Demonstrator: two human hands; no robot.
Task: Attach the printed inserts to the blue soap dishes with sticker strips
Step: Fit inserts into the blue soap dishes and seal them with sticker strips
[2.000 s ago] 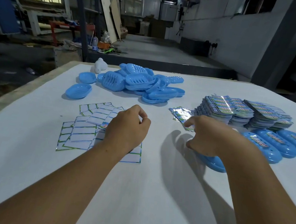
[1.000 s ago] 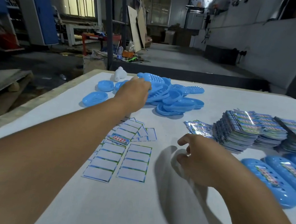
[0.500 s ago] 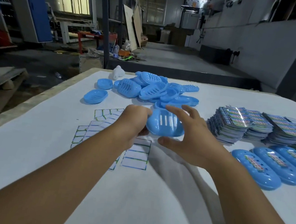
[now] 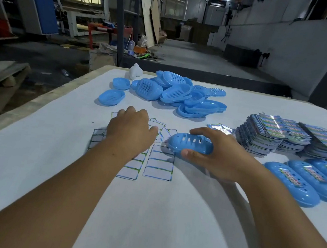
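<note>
Workshop clutter fills the far left beyond the table's edge (image 4: pixel 94 74); on the white tabletop itself, going from that side, two single blue dishes (image 4: pixel 111 97) lie apart from the rest, with a small white object (image 4: pixel 135 71) behind them near the far edge. Next comes a loose heap of blue soap dishes (image 4: pixel 179 95), tipped over one another at all angles.

Nearer the person, sticker sheets (image 4: pixel 159 166) with white labels edged in green and blue are spread flat. The left hand (image 4: pixel 131 133) is down on top of them, knuckles up, fingers bent toward the sheets; from where I stand I cannot tell whether it is pinching a strip or only resting there.

Just beside it, the right hand (image 4: pixel 218 155) grasps one blue soap dish (image 4: pixel 191 144) along its length, thumb on the near side and fingers curled over the far rim, the slotted base facing up, over the right edge of the sheets.

Further right, a few shiny printed inserts (image 4: pixel 221 129) lie loose, then thick stacks of inserts (image 4: pixel 277 134) stand side by side. In front of those, finished dishes (image 4: pixel 292 183) lie in a row, each with a printed insert on its upturned base.
</note>
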